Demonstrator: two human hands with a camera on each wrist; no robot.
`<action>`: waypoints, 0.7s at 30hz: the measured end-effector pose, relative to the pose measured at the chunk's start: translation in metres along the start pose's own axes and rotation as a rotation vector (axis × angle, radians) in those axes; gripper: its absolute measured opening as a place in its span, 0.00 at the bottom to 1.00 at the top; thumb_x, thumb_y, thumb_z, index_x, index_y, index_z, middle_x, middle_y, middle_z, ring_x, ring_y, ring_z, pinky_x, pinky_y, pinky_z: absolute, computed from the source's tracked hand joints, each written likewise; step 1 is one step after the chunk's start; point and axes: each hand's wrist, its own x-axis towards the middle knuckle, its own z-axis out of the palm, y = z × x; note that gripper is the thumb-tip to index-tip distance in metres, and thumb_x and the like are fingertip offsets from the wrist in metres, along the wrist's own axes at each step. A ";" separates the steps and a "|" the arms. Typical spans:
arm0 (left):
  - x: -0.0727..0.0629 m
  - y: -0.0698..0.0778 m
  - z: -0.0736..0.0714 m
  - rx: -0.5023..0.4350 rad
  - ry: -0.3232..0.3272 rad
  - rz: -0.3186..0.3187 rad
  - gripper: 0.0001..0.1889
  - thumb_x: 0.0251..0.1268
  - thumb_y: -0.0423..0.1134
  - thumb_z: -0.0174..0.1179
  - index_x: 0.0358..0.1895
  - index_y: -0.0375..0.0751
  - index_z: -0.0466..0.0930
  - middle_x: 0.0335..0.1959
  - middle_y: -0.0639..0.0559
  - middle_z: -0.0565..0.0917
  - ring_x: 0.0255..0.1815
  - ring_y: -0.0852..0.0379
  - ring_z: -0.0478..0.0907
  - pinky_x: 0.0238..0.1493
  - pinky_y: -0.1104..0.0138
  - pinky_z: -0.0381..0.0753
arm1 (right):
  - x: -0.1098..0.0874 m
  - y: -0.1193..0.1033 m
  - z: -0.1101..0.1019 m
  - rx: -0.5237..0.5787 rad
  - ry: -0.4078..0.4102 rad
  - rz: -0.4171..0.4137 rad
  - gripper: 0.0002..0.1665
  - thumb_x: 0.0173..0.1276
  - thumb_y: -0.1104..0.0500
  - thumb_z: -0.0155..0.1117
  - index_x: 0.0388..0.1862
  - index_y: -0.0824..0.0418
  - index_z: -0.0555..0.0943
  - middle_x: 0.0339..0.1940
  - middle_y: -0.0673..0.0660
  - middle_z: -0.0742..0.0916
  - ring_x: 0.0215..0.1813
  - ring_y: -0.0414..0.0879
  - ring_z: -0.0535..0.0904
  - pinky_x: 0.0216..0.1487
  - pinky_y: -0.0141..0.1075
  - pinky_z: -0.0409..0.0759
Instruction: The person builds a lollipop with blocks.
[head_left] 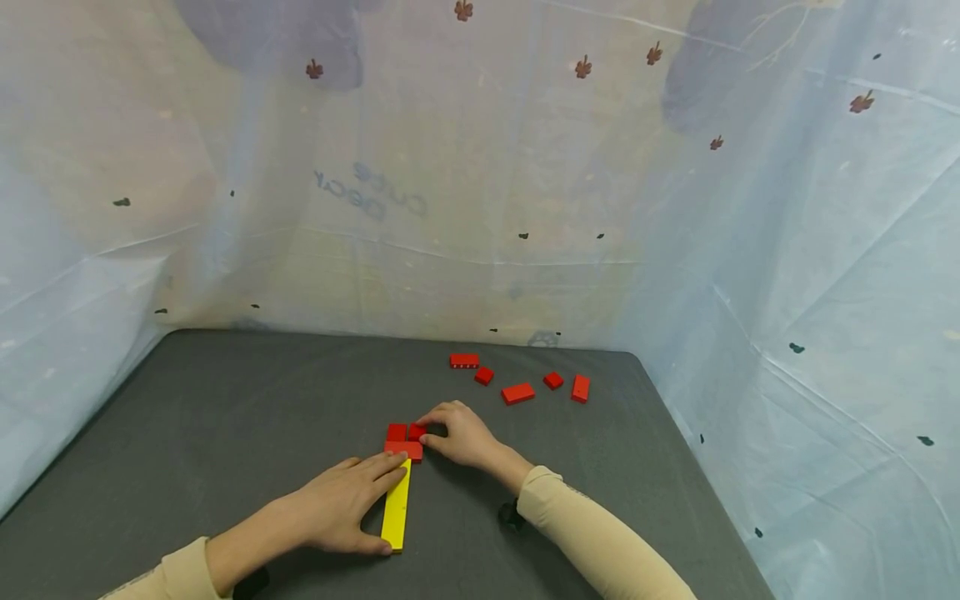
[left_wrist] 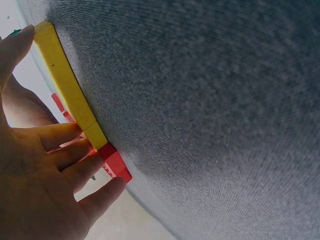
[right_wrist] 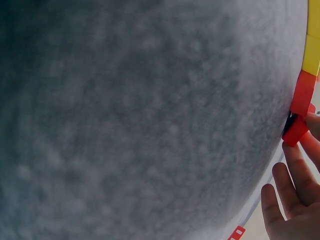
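A long yellow strip of blocks [head_left: 397, 508] lies on the table, with a seam showing across it near its far end in the left wrist view. A red block [head_left: 405, 451] sits crosswise against that far end. Beyond it on the left is a smaller red block [head_left: 396, 432]. My left hand [head_left: 341, 504] rests along the strip, thumb at its near end and nearly straight fingers touching its side and the crosswise block. My right hand [head_left: 465, 437] pinches a small red block [right_wrist: 295, 131] between thumb and index finger, tilted, right at the crosswise block's far side.
Several loose red blocks lie toward the back right of the dark table [head_left: 262, 400], among them a rectangular block [head_left: 518, 393] and a small block [head_left: 552, 380]. A pale plastic sheet [head_left: 480, 192] hangs behind the table and along its sides.
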 end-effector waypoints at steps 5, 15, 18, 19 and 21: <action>0.000 0.000 0.001 0.002 0.003 0.000 0.55 0.55 0.77 0.64 0.79 0.43 0.67 0.82 0.48 0.62 0.80 0.47 0.62 0.70 0.41 0.71 | 0.000 -0.001 0.001 0.003 -0.003 -0.001 0.17 0.76 0.52 0.68 0.60 0.52 0.87 0.57 0.50 0.87 0.62 0.47 0.79 0.65 0.42 0.79; 0.001 0.002 0.000 0.001 -0.004 -0.005 0.54 0.55 0.76 0.66 0.79 0.43 0.67 0.82 0.48 0.62 0.80 0.47 0.62 0.70 0.41 0.70 | 0.000 -0.002 0.001 -0.002 -0.008 -0.006 0.17 0.76 0.53 0.68 0.60 0.51 0.87 0.58 0.50 0.87 0.61 0.47 0.79 0.64 0.41 0.79; 0.001 0.002 -0.001 -0.004 -0.007 -0.006 0.54 0.55 0.76 0.66 0.79 0.43 0.67 0.82 0.48 0.62 0.80 0.47 0.62 0.70 0.41 0.70 | -0.001 -0.002 0.001 -0.005 -0.009 -0.006 0.17 0.76 0.53 0.68 0.61 0.51 0.87 0.58 0.50 0.87 0.62 0.46 0.79 0.65 0.41 0.78; 0.000 0.002 -0.001 -0.005 -0.008 -0.007 0.54 0.55 0.76 0.66 0.79 0.43 0.67 0.82 0.48 0.62 0.80 0.47 0.62 0.70 0.41 0.70 | -0.001 -0.002 0.001 -0.004 -0.008 -0.007 0.17 0.76 0.53 0.68 0.61 0.51 0.87 0.58 0.50 0.87 0.62 0.46 0.79 0.65 0.41 0.78; 0.000 0.003 -0.001 -0.006 -0.006 -0.007 0.54 0.55 0.76 0.66 0.79 0.43 0.67 0.82 0.48 0.62 0.80 0.47 0.62 0.70 0.41 0.70 | -0.001 -0.002 0.001 -0.002 -0.009 -0.008 0.17 0.76 0.53 0.68 0.61 0.51 0.87 0.58 0.50 0.87 0.61 0.46 0.79 0.65 0.41 0.78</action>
